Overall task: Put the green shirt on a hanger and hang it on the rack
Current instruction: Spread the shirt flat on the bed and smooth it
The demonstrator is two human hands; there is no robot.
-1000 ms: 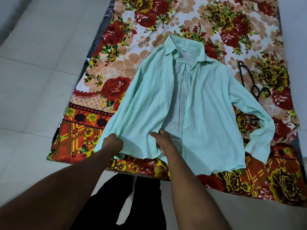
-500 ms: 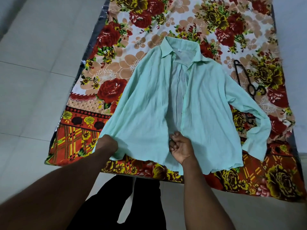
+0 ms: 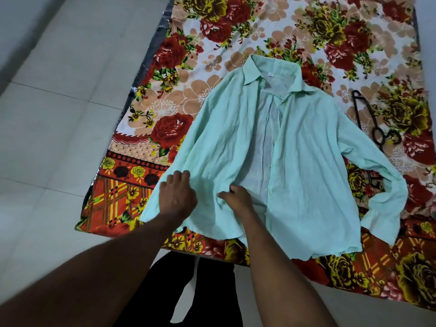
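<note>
The light green shirt (image 3: 304, 166) lies face up and unbuttoned on a floral blanket (image 3: 236, 27), collar at the far end. My left hand (image 3: 178, 195) rests flat on the shirt's left front panel near the hem, fingers spread. Just to its right, my right hand (image 3: 237, 197) pinches the inner edge of that panel with curled fingers. A black hanger (image 3: 366, 121) lies on the blanket to the right of the shirt, its lower part hidden under the right sleeve. No rack is in view.
The blanket covers a low mattress whose silver edge (image 3: 151, 60) shows on the left. Pale floor tiles (image 3: 59, 114) surround it. My dark trouser legs (image 3: 212, 291) stand at the near edge.
My left hand has let go of the hem corner and moved up to lie flat on the left panel. My right hand stays on the panel's inner edge, shifted slightly.
</note>
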